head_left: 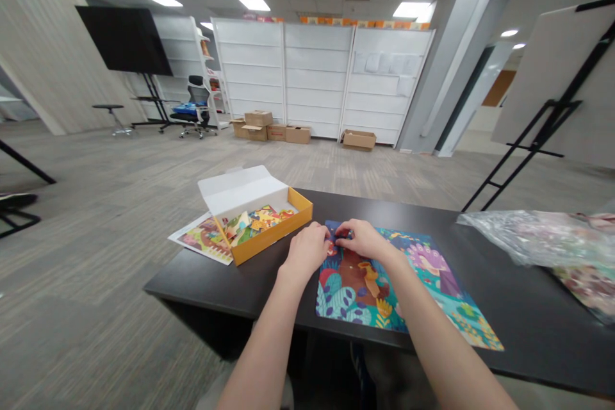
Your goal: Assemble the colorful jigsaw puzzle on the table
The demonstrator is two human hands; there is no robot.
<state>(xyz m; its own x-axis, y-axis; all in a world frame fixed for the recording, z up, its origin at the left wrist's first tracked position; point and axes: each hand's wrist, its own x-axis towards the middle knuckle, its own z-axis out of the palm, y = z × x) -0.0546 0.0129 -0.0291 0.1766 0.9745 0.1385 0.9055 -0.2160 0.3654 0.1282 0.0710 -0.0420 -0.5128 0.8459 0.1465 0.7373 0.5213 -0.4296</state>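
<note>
A colourful jigsaw puzzle (355,314) with a forest picture lies flat on the black table (221,288). My left hand (307,246) is at its upper left edge, fingers curled and their tips against a small dark-blue and red puzzle piece (331,247). From the other side my right hand (362,238) bends over the same corner, thumb and forefinger tips on that piece. Whether the piece is seated or slightly raised cannot be made out. Left of my hands stands a yellow box (273,238) with its white lid open and several loose puzzle pieces (259,221) inside.
A printed picture sheet (204,240) lies partly beneath the box. Clear plastic wrapping (538,237) covers the table's right end, over another printed picture. Beyond the table are cardboard boxes (298,134), white shelving (317,77), an office chair (195,106) and a board on a stand (552,90).
</note>
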